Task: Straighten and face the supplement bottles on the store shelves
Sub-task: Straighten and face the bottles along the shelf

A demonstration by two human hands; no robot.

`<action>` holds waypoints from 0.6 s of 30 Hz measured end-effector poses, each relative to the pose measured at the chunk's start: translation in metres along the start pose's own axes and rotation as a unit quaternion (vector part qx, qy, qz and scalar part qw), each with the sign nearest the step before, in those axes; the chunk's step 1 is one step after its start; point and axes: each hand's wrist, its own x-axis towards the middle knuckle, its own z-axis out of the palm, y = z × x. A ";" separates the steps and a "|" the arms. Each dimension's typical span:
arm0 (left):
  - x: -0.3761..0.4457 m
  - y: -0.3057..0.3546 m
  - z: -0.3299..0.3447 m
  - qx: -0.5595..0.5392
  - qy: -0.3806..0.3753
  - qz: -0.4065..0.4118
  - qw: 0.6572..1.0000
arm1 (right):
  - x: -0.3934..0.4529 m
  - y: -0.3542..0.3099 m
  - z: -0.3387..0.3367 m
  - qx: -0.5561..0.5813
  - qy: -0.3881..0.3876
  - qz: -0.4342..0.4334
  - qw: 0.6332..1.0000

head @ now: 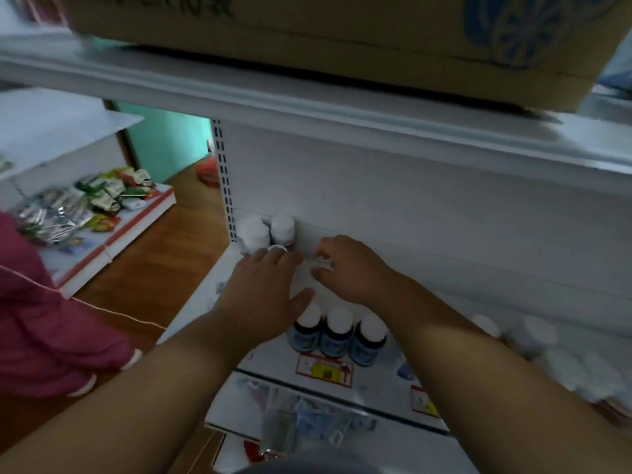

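Both hands reached into a white store shelf (444,213) under a dim overhang. The left hand (263,285) lay flat with its fingers stretched forward and its thumb spread to the right, the fingertips touching a white-capped bottle (277,248) that was mostly hidden behind them. The right hand (345,268) was curled, its fingers and thumb closed around a small white-topped bottle (321,265) just beside the left fingertips; blur hid the details of that grip. Behind the left hand, two white-capped bottles (270,229) stood against the back panel at the shelf's left end, next to the slotted upright (224,179). Between the forearms, nearer the shelf's front edge, three dark bottles with white caps and blue labels (338,336) stood upright in a row, touching one another, above a red and yellow price tag (323,369). More white-capped bottles (537,340) sat to the right, beyond the right forearm, too blurred to count. A cardboard box (307,35) rested on the shelf above. At left, packets (85,203) lay on a low display over a wooden floor (164,254)
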 end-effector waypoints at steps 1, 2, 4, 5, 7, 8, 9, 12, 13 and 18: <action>-0.002 -0.017 -0.005 -0.001 0.005 -0.003 1.000 | 0.013 -0.014 0.008 0.007 -0.017 -0.008 1.000; -0.004 -0.032 -0.010 0.002 0.009 -0.003 1.000 | 0.026 -0.027 0.016 0.010 -0.025 -0.013 1.000; -0.006 -0.057 -0.017 0.003 0.004 -0.004 1.000 | 0.047 -0.044 0.029 0.009 -0.033 -0.010 0.999; -0.007 -0.068 -0.018 -0.002 -0.001 -0.002 1.000 | 0.056 -0.048 0.035 0.011 -0.042 0.002 0.999; -0.006 -0.082 -0.021 -0.019 -0.018 -0.001 1.000 | 0.067 -0.053 0.043 0.016 -0.036 0.036 0.999; -0.006 -0.088 -0.021 -0.028 -0.028 0.000 0.999 | 0.072 -0.053 0.045 0.012 -0.014 0.054 0.998; -0.004 -0.093 -0.022 -0.035 -0.039 0.003 0.999 | 0.077 -0.051 0.048 -0.002 0.006 0.071 0.997; 0.002 -0.105 -0.019 -0.046 -0.060 0.023 0.997 | 0.086 -0.050 0.052 -0.032 -0.006 0.120 0.992; 0.005 -0.107 -0.017 -0.053 -0.063 0.026 0.996 | 0.089 -0.050 0.053 -0.017 -0.020 0.139 0.990; 0.014 -0.111 -0.013 -0.081 -0.082 0.023 0.993 | 0.101 -0.049 0.058 0.003 0.011 0.205 0.979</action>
